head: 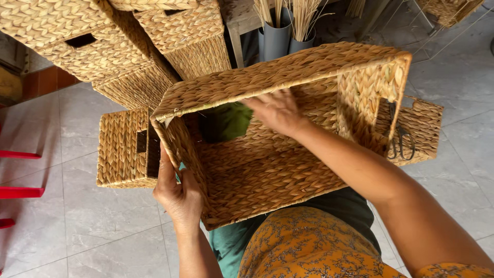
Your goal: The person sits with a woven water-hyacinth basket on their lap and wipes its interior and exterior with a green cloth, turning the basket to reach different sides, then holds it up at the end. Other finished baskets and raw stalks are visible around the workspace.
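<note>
So the person is sitting over a grey tiled floor (77, 226), big pale marbled tiles with thin grout lines, and has a large rectangular woven basket (267, 170) tipped on its side across the lap, opening facing up toward the camera. The left hand (177, 193) is clamped around the basket's near-left corner edge, thumb on the outside wall, fingers wrapped inside. The right hand (278, 110) reaches deep inside, fingers spread flat against the far inner wall, just beside the cut-out handle hole (226, 121) where something green shows through. The two hands are well apart, one at the rim, one inside. The right one isn't gripping anything, just pressing on the weave.

Room stuff: a smaller woven basket (123, 149) sits on the floor touching the left side of the big one, with a dark handle slot. Another woven basket (419, 128) is on the floor at the right, and a pair of black scissors (401, 141) lies on top of it. Behind, toward the top-left corner, there's a stack of more woven baskets (118, 51) leaning together. At top centre, two grey tubes (280, 38) hold bunches of dry straw. Red chair legs (20, 175) poke in along the floor's left edge. The person's lap shows orange patterned fabric (309, 242) over dark green.
</note>
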Motion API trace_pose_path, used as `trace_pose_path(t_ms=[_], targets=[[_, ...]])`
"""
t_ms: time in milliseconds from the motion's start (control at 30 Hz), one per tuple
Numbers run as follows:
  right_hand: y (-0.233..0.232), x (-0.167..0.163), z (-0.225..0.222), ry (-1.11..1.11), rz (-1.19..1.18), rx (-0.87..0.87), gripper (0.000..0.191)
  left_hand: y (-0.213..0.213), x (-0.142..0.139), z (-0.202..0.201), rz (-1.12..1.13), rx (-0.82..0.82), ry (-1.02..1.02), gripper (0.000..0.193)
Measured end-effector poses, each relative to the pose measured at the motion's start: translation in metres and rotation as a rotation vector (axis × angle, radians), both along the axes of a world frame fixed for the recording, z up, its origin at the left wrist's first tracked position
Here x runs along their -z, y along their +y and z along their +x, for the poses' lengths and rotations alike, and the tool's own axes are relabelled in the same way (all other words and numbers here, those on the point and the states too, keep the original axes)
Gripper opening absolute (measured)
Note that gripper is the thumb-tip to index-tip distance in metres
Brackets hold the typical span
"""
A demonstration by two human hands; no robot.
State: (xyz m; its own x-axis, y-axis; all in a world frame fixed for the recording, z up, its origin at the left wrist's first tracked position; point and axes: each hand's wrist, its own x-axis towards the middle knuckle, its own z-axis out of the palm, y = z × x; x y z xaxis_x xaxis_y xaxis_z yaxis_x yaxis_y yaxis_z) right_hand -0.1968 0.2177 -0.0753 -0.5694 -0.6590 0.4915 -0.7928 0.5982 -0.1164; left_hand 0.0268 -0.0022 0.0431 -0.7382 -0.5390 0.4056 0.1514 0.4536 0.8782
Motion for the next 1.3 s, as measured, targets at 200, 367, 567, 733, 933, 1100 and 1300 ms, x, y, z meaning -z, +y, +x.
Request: trace_pose_path(t_ms=[200, 367, 567, 733, 933, 1100, 1300], targets=[[0.092, -0.025, -0.009, 0.065, 0.044, 0.388, 0.074, 0.003, 0.013, -0.005, 0.073, 0.092, 0.128, 0.069], [0.059, -0.014, 0.006, 0.062, -0.143, 0.472, 0.073, 0.006, 0.022, -0.008, 0.132, 0.08, 0.085, 0.071], [-0.042, -0.001, 0.045, -0.142, -0.177, 0.11, 0.046, 0.008, 0.024, -0.006, 0.079, 0.056, 0.112, 0.074], [-0.097, -0.024, 0.09, -0.01, -0.184, -0.303, 0.042, 0.01, 0.02, -0.002, 0.039, -0.004, 0.111, 0.073], [-0.047, -0.049, 0.072, -0.129, 0.212, -0.242, 0.047, 0.009, 0.009, 0.005, 0.005, -0.008, 0.138, 0.072], [0.063, -0.048, 0.044, -0.177, 0.351, 0.211, 0.049, 0.01, 0.01, 0.01, 0.016, -0.018, 0.098, 0.069], [0.112, -0.032, 0.037, -0.237, 0.348, 0.483, 0.05, 0.013, 0.025, 0.0, 0.044, 0.039, 0.111, 0.068]])
